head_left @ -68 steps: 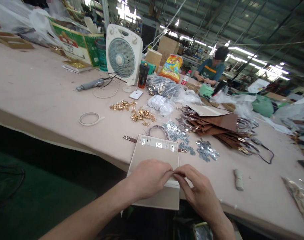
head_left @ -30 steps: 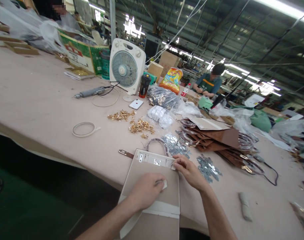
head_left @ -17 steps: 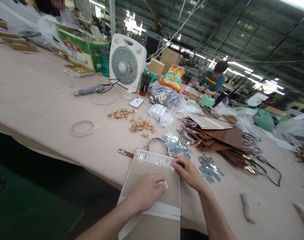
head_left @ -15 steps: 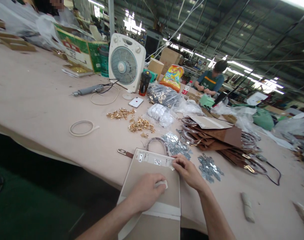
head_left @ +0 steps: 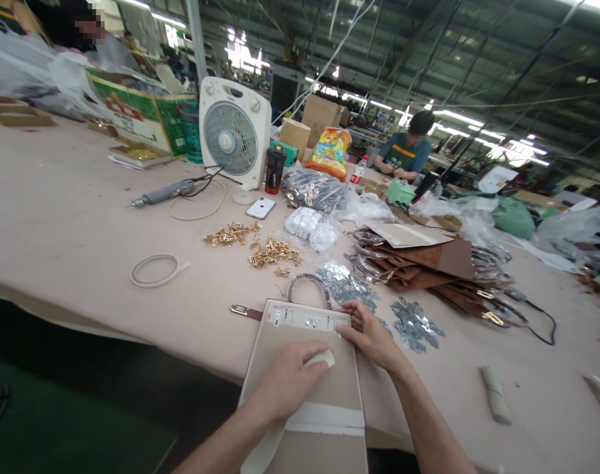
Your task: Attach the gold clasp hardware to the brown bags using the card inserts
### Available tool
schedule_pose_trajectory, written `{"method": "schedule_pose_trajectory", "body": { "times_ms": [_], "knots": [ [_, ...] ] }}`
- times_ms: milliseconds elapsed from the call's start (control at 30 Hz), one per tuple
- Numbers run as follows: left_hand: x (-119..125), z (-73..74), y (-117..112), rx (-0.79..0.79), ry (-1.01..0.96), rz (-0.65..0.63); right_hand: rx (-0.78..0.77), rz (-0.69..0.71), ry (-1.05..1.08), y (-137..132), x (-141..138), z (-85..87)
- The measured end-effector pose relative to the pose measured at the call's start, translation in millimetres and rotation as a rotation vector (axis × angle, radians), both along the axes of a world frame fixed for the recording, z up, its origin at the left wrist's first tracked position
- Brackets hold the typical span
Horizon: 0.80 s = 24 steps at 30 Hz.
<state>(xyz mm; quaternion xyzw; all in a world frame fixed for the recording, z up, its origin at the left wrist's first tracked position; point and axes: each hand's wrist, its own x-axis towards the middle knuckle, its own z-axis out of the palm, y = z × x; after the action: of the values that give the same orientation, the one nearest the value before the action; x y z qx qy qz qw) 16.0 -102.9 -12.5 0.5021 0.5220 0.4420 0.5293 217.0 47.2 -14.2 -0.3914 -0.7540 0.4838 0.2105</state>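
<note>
A beige-backed handbag panel (head_left: 324, 382) lies over the table's front edge, with metal washers and prongs along its top. From that top rise a plastic-wrapped handle (head_left: 309, 279) and a brown strap (head_left: 253, 313) with a metal plate, pointing left. My left hand (head_left: 292, 375) rests over the panel's middle, closed on a pale strip of tape (head_left: 322, 359); a pale length also shows below the wrist. My right hand (head_left: 369, 332) grips the panel's top right corner, thumb on its face and fingers bent at the edge.
Piles of silver metal plates (head_left: 413, 322) and gold clasps (head_left: 272, 252) lie beyond the panel. Brown bag panels (head_left: 428, 263) are stacked to the right. Farther back are an electric screwdriver (head_left: 164, 193), a phone (head_left: 261, 208) and a fan (head_left: 235, 131). A co-worker (head_left: 406, 151) sits across.
The view has shifted slightly, so the table things sit a little farther left. Both hands keep nearly the same places on the panel, and the tape shows a bit more beyond my left fingers.
</note>
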Motion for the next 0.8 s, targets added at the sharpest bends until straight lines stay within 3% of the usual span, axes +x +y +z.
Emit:
{"method": "schedule_pose_trajectory", "body": {
  "times_ms": [267, 467, 600, 800],
  "knots": [
    [1.6, 6.2, -1.0, -0.079, 0.046, -0.058, -0.130, -0.042, 0.059, 12.6, -1.8, -5.2],
    [-1.8, 5.3, -1.1, -0.106, 0.079, -0.073, 0.095, -0.249, 0.051, 2.7, -8.3, -2.4],
    [-4.4, 2.9, -3.7, -0.087, 0.051, -0.086, 0.314, -0.358, 0.086, -29.7, -5.0, 9.8],
    [-6.3, 6.3, -9.0, 0.044, -0.063, -0.149, 0.363, 0.087, -0.028, -92.2, -5.6, 39.3]
  ]
}}
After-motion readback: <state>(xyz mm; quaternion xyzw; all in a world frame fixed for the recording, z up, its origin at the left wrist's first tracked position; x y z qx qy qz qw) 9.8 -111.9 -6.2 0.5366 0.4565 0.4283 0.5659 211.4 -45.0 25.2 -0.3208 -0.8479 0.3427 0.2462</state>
